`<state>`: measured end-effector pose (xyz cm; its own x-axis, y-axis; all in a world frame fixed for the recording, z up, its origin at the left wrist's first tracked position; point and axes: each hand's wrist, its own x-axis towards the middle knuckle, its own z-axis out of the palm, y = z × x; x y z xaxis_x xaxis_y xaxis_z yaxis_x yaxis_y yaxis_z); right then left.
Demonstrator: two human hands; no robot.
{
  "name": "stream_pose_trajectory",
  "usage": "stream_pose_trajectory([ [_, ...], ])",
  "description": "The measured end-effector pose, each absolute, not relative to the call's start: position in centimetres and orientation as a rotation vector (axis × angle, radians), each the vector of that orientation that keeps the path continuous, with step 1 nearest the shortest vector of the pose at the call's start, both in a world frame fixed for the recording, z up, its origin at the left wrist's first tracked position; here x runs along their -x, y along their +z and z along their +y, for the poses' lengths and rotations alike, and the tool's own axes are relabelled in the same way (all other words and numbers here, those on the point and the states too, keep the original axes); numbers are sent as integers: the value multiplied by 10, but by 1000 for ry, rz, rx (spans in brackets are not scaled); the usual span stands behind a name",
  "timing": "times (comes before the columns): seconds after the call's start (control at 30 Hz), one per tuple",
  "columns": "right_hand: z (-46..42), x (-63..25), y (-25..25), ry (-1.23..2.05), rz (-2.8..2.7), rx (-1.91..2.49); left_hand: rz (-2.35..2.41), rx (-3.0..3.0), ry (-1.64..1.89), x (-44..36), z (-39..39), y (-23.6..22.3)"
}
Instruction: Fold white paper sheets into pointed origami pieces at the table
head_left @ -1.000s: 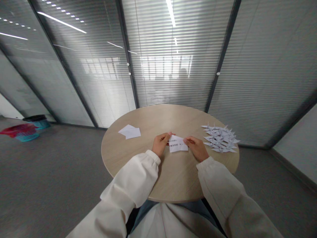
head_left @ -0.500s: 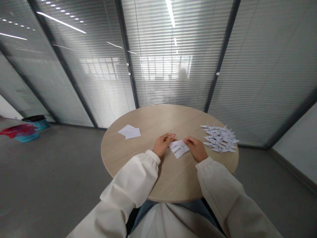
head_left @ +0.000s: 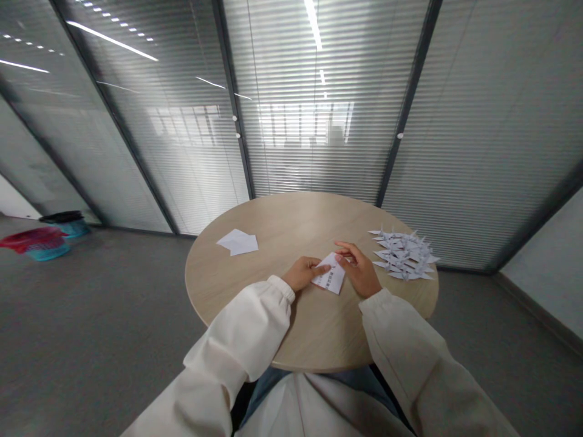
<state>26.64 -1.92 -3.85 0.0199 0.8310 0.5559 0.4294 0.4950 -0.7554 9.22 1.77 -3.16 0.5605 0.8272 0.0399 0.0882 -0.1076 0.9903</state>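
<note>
head view
left hand (head_left: pixel 304 273): low and flat, fingertips on the printed paper
right hand (head_left: pixel 359 273): fingers bent over the paper's far corner
both hands: apart, cannot tell if they grip
printed paper (head_left: pixel 328 274): one, on the round wood table (head_left: pixel 282 224), between the hands
white paper sheets (head_left: pixel 237 243): two, it looks, well left of the left hand
paper cranes (head_left: pixel 403 254): many, too packed to count, just beside the right hand

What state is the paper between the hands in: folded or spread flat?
Folded: the paper shows layered, angled edges between the left hand and right hand.
</note>
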Motion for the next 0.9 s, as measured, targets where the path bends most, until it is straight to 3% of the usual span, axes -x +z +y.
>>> stream_pose_trajectory([
  [0.27,-17,-267,-40,244,-1822,889,825,-1311,985,-91,29,-37],
  [0.9,-17,-265,-39,496,-1673,1032,707,-1259,946,-90,29,-39],
])
